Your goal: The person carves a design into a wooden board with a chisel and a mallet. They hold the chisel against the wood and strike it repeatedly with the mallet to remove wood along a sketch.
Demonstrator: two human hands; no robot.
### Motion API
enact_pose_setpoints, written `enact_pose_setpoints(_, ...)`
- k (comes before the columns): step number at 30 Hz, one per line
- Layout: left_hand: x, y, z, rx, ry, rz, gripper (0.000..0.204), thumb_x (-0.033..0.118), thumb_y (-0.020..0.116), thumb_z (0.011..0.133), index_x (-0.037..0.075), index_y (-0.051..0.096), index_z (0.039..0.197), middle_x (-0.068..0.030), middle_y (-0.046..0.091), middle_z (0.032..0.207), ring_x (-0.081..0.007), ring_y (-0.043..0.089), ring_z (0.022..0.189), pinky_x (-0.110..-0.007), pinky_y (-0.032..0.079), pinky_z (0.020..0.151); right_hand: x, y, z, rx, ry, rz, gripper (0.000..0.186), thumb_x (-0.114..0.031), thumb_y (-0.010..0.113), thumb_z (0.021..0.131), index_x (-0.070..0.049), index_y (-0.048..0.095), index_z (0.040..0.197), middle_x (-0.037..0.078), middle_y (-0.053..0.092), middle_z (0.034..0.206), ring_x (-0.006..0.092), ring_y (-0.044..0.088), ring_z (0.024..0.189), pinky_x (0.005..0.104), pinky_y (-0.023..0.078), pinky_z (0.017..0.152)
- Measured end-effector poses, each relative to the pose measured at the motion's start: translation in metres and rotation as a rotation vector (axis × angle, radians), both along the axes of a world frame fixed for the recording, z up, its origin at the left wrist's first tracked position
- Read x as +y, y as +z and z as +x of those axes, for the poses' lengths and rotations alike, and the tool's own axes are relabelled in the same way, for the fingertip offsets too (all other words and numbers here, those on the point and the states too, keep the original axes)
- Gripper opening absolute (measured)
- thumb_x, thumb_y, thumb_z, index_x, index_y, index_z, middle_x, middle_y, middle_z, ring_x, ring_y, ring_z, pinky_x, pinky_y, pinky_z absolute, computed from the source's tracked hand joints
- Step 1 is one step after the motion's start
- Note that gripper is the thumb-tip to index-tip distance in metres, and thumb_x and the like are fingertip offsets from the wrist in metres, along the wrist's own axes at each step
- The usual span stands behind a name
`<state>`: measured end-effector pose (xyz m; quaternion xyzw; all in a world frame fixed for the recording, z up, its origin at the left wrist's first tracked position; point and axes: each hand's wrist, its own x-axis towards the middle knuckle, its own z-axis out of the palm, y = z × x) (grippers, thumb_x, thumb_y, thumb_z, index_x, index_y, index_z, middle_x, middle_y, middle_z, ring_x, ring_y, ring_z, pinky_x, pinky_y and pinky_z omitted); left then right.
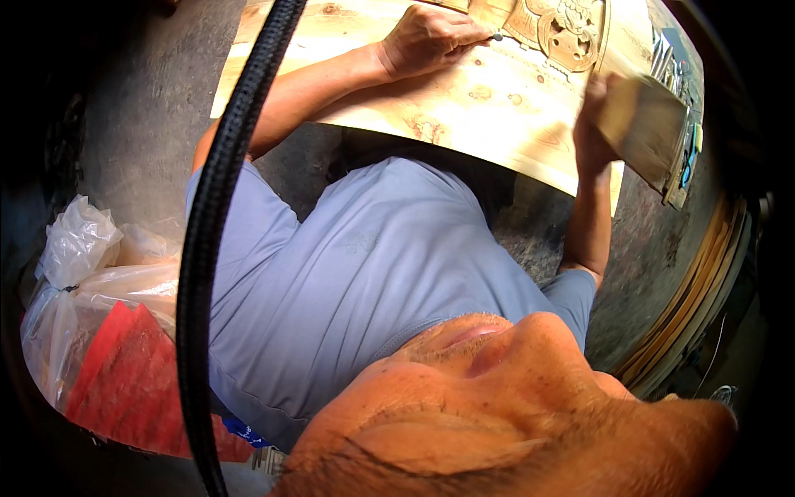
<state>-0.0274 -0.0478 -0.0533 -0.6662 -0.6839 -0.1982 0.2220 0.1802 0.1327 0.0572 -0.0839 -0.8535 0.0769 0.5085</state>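
Fingers curl over a sunlit board [513,112], grey floor [149,124] leftward: left hand [426,40] grips a dark-ended tool [497,36], right hand [591,124] a wooden block [646,128].

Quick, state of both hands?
Left hand: closed on a tool, mostly hidden, its dark end showing.
Right hand: closed, holding a wooden block, blurred.

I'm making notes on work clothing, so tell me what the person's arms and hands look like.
The left hand and right hand are without gloves; the right is blurred. The forearms are bare too, below short blue-grey sleeves. No watch shows.
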Motion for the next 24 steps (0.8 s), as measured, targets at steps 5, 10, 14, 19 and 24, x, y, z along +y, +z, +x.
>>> enact_pose_setpoints(5,-0.002,0.008,0.002,0.103,0.038,0.106,0.056,0.018,0.061,0.094,0.019,0.055,0.15,-0.0103,0.069,0.091,-0.0221,0.061,0.076,-0.043,0.049,0.074,0.018,-0.004,-0.002,-0.362,-0.19,0.25,0.035,-0.002,0.075,0.069,-0.016,0.065,0.099,0.004,0.064,0.068,0.0243,0.065,0.059,0.0346,0.052,0.055)
enact_pose_setpoints(10,-0.007,0.032,-0.001,-0.465,-0.106,0.32,0.02,0.011,0.074,0.086,0.014,0.078,0.105,-0.0089,0.074,0.091,-0.0275,0.069,0.084,-0.042,0.054,0.081,0.025,-0.005,0.008,-0.18,-0.221,0.117,0.035,-0.013,0.08,0.068,-0.015,0.067,0.1,0.009,0.068,0.07,0.0289,0.069,0.06,0.0363,0.056,0.058)
enact_pose_setpoints(14,-0.017,0.047,-0.007,-0.551,-0.087,0.284,0.015,0.007,0.075,0.085,0.01,0.077,0.099,-0.0128,0.074,0.094,-0.0306,0.071,0.084,-0.041,0.056,0.074,0.018,-0.012,0.007,-0.208,-0.214,0.115,0.034,-0.014,0.078,0.07,-0.014,0.067,0.103,0.01,0.068,0.069,0.0297,0.069,0.06,0.0369,0.056,0.058)
enact_pose_setpoints(19,-0.016,0.045,-0.005,-0.642,-0.084,0.234,0.015,0.009,0.077,0.085,0.011,0.078,0.1,-0.0123,0.075,0.088,-0.0289,0.072,0.079,-0.04,0.056,0.07,0.015,-0.014,0.004,-0.258,-0.168,0.061,0.038,-0.013,0.076,0.068,-0.014,0.068,0.105,0.01,0.069,0.072,0.03,0.07,0.063,0.0374,0.057,0.061)
enact_pose_setpoints(24,-0.011,0.038,-0.007,-0.553,-0.094,0.186,0.015,0.012,0.077,0.086,0.013,0.078,0.101,-0.0112,0.075,0.086,-0.0278,0.071,0.077,-0.039,0.056,0.071,0.015,-0.016,0.004,-0.277,-0.157,0.084,0.039,-0.015,0.077,0.069,-0.014,0.069,0.107,0.01,0.07,0.073,0.0305,0.071,0.065,0.0375,0.057,0.062)
